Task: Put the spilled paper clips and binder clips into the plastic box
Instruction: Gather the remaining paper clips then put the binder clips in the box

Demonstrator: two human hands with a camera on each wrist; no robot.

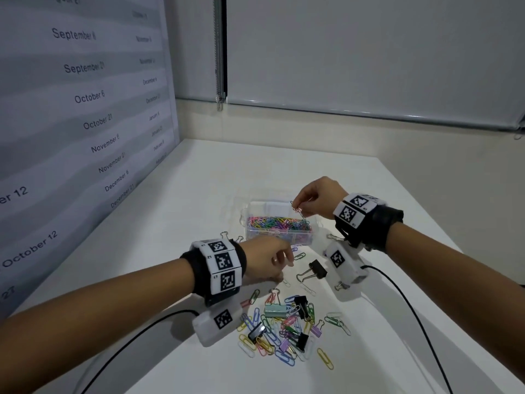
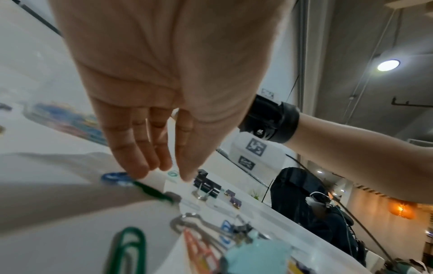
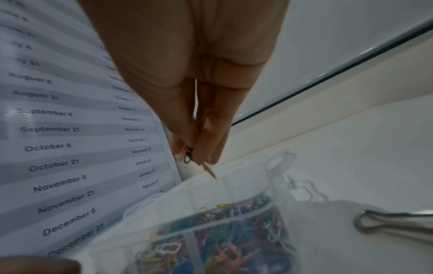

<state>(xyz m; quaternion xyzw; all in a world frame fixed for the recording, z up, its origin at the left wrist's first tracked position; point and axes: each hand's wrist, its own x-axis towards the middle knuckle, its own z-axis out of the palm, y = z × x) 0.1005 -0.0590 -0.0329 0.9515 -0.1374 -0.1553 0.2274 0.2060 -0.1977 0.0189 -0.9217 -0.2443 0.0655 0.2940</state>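
Observation:
A clear plastic box [image 1: 279, 226] full of coloured paper clips stands on the white table [image 1: 199, 177]. My right hand [image 1: 308, 206] hovers over the box and pinches a few paper clips [image 1: 297, 209] that dangle above it; the wrist view shows the fingertips [image 3: 206, 157] closed on them over the box [image 3: 211, 239]. My left hand [image 1: 279, 261] is lowered to the table just in front of the box, fingers straight [image 2: 150, 165], tips touching a blue paper clip [image 2: 116, 178]. A heap of spilled paper clips and binder clips [image 1: 284, 327] lies nearer me.
A black binder clip [image 1: 312, 271] lies alone between the hands. A printed date chart [image 1: 71, 109] covers the left wall. Roller blinds [image 1: 369, 52] hang behind the table. Black cables [image 1: 412, 308] trail from both wrist cameras across the table.

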